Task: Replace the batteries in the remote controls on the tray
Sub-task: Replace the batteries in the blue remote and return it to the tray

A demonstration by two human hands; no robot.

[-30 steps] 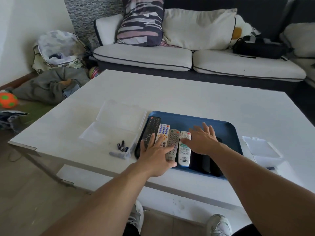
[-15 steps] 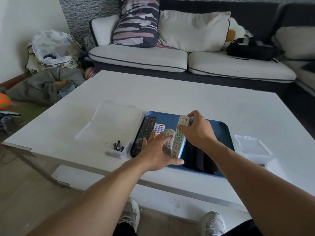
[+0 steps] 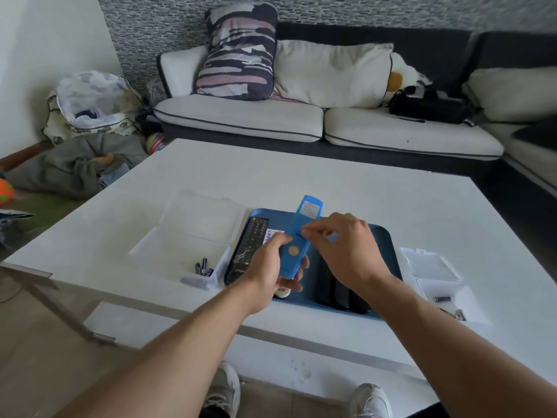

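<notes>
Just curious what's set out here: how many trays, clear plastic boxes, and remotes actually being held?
Blue tray: 1
Clear plastic boxes: 2
Remote gripped by the left hand: 1
Total: 4

Open white table [image 3: 301, 176] across the whole far half, between tray [image 3: 388, 245] and sofa [image 3: 241, 119]. To the left of the tray, blocked by a clear lidded box [image 3: 187, 236] holding batteries [image 3: 203, 266]; to the right, by a smaller clear case [image 3: 434, 267]. Above the tray's middle, crowded by both hands, left [image 3: 268, 273] and right [image 3: 346, 248], around a raised blue remote [image 3: 301, 233]. Black remote [image 3: 250, 248] along the tray's left edge, dark remotes [image 3: 340, 291] at its near right.
</notes>
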